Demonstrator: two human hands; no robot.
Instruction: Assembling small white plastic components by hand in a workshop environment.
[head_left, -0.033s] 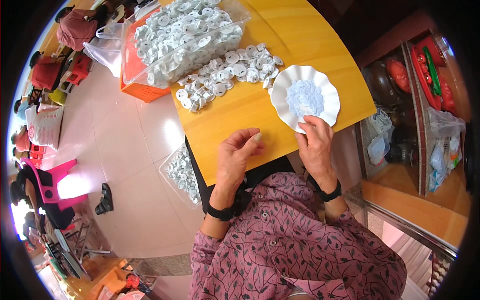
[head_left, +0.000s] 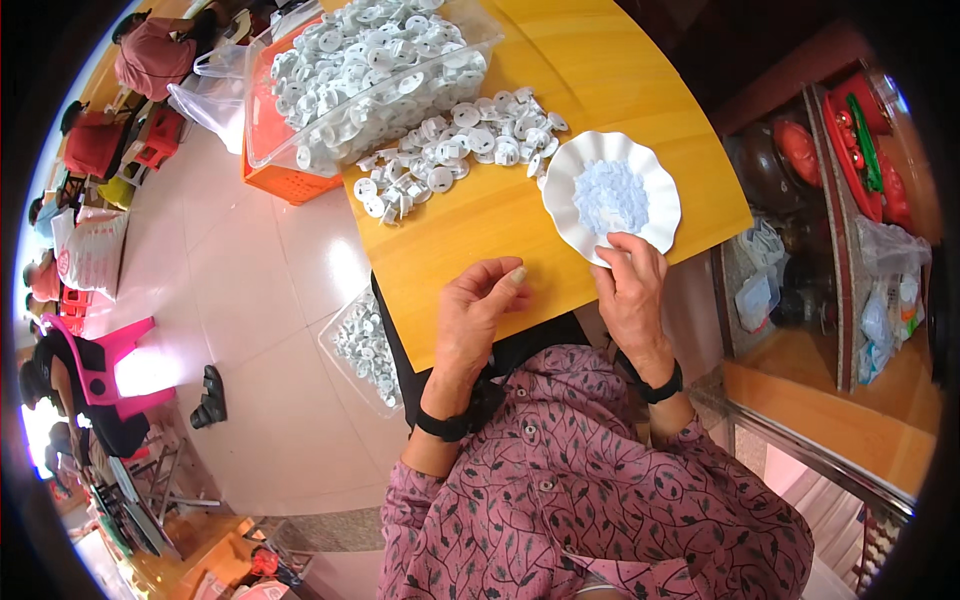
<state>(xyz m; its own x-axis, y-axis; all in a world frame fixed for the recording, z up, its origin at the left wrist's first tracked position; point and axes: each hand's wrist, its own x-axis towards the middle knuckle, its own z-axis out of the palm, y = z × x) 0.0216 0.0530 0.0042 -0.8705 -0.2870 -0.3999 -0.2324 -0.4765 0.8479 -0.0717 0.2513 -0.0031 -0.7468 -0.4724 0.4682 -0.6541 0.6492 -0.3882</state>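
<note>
Work at the white dish with a scalloped rim [head_left: 664, 195], which sits at the right of the yellow wood-grain surface [head_left: 640, 60], close to its near right edge. The dish carries a shallow heap of small, flat, pale blue flakes [head_left: 610, 188].

Right hand [head_left: 634, 290]: your thumb and forefinger reach over the near rim of the dish, fingertips short of the heap's middle. Whether they pinch a flake cannot be determined from this view. Pick from the heap's near margin, one flake at a time, with light fingertip pressure; thin pieces of this kind probably cling together. Avoid bearing down on the rim, since a load there could tip the dish and spill the flakes.

Left hand [head_left: 478, 308]: your fingers are curled with the thumb laid along them, over the near part of the surface, left of the dish and apart from it. Whether anything is enclosed cannot be determined.

Hold both hands clear of the loose white round plastic parts [head_left: 465, 145], spread between the dish and the clear plastic bin [head_left: 470, 62] at the far left. The nearest parts lie just beside the dish, so sliding it left is likely to disturb them.
</note>
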